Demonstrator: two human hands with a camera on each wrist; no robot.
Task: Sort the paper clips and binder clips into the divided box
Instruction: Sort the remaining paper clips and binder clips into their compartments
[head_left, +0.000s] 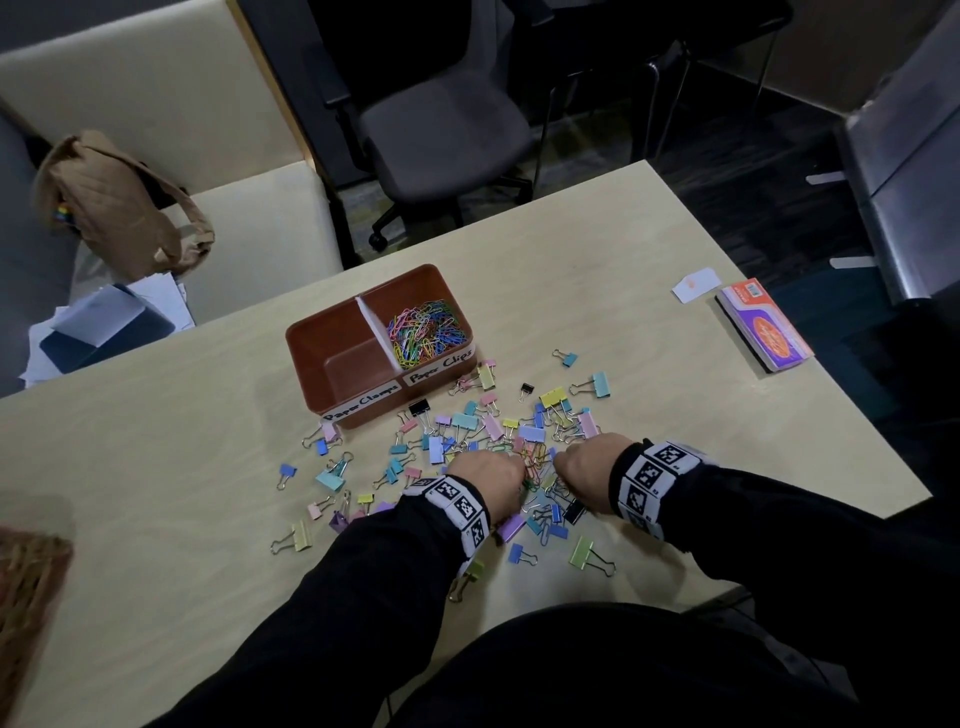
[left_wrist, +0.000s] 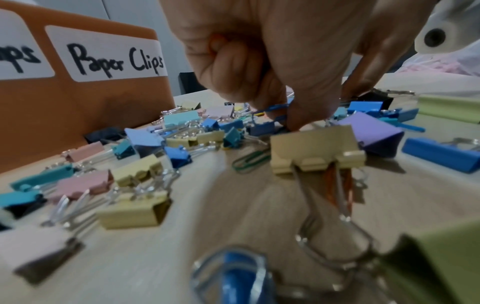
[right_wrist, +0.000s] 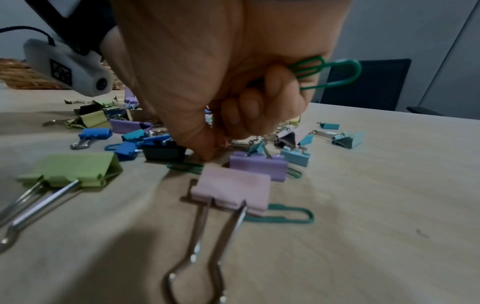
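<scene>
Looking from overhead I see both fists in the clip pile (head_left: 498, 441), yet only my right hand (right_wrist: 233, 82) wrist view reveals green paper clips (right_wrist: 327, 72) clenched, while my left hand (left_wrist: 272, 61) pinches blue paper clips (left_wrist: 275, 115).

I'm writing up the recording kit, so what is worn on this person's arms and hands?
Both arms are in long black sleeves. Each wrist carries a band of white squares printed with black coded markers. A white camera housing with a dark cable sits by the left wrist. The left hand and right hand are bare, without gloves.
</scene>
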